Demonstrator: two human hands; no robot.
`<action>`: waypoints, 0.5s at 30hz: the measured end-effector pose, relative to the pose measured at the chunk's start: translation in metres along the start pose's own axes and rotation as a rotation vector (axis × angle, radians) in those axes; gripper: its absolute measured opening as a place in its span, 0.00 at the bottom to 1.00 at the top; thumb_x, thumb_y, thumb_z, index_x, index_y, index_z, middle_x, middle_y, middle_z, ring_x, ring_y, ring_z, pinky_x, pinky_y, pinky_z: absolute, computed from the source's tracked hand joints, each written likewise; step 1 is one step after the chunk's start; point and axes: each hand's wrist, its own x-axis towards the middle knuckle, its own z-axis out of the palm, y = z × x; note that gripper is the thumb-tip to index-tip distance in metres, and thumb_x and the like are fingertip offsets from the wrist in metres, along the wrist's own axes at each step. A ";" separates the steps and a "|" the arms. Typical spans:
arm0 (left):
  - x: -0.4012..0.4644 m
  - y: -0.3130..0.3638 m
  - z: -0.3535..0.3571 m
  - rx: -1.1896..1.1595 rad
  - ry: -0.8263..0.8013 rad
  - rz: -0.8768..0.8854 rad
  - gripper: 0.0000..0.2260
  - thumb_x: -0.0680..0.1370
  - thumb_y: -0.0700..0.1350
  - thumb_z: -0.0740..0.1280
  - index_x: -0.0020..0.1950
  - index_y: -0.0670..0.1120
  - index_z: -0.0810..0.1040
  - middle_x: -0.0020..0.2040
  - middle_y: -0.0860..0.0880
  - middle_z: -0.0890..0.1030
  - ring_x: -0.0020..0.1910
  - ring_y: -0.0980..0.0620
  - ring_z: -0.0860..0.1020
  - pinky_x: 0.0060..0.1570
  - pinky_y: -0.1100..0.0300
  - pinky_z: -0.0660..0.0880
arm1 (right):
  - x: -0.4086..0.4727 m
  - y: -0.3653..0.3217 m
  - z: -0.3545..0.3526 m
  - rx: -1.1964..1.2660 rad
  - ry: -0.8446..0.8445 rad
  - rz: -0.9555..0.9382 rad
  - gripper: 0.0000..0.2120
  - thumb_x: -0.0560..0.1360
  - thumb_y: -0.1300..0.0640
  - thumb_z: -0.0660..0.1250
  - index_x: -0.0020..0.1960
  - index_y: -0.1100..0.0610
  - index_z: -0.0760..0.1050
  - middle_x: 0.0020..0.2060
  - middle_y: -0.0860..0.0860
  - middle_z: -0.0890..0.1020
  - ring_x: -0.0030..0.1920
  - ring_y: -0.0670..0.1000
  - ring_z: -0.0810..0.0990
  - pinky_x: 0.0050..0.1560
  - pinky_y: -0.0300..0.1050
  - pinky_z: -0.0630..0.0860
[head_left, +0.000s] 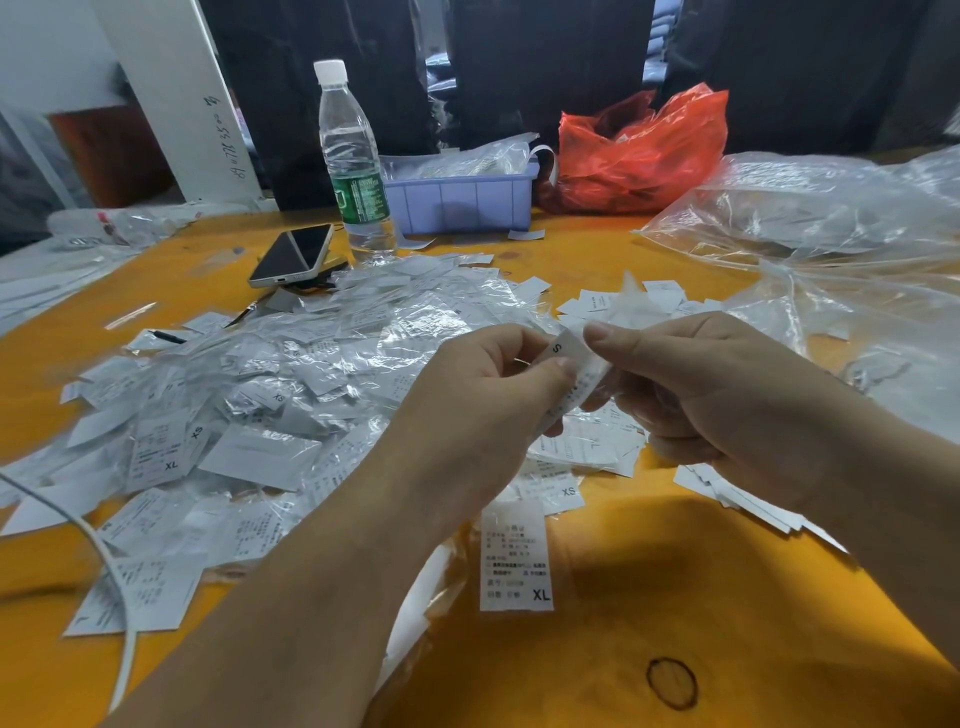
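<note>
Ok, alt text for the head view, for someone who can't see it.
The left hand and right hand pinch a white label marked S over an orange table heaped with labels; water bottle and phone behind.

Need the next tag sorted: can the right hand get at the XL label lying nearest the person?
Probably yes. The XL label lies bare on the yellow table, below the right hand, with nothing between them. That hand must first let go of the S label it pinches with the left hand.
</note>
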 end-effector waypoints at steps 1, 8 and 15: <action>0.000 0.000 0.000 -0.016 0.007 -0.006 0.06 0.79 0.44 0.66 0.44 0.47 0.81 0.26 0.58 0.77 0.23 0.63 0.72 0.24 0.73 0.65 | 0.000 0.000 0.000 0.013 0.003 0.004 0.22 0.68 0.43 0.67 0.37 0.64 0.82 0.21 0.49 0.63 0.21 0.46 0.55 0.21 0.38 0.56; 0.003 0.000 -0.003 -0.051 0.069 -0.065 0.06 0.78 0.42 0.67 0.42 0.45 0.81 0.24 0.57 0.76 0.23 0.63 0.72 0.24 0.72 0.67 | 0.002 0.001 -0.007 -0.016 0.042 -0.046 0.08 0.72 0.60 0.70 0.36 0.61 0.82 0.25 0.54 0.63 0.23 0.47 0.56 0.21 0.38 0.56; 0.003 0.005 -0.004 -0.186 0.019 -0.142 0.04 0.77 0.41 0.68 0.44 0.43 0.81 0.25 0.52 0.74 0.24 0.55 0.66 0.26 0.63 0.63 | 0.002 0.001 -0.006 0.004 0.003 -0.085 0.06 0.63 0.55 0.73 0.33 0.59 0.80 0.23 0.51 0.62 0.23 0.47 0.56 0.21 0.37 0.57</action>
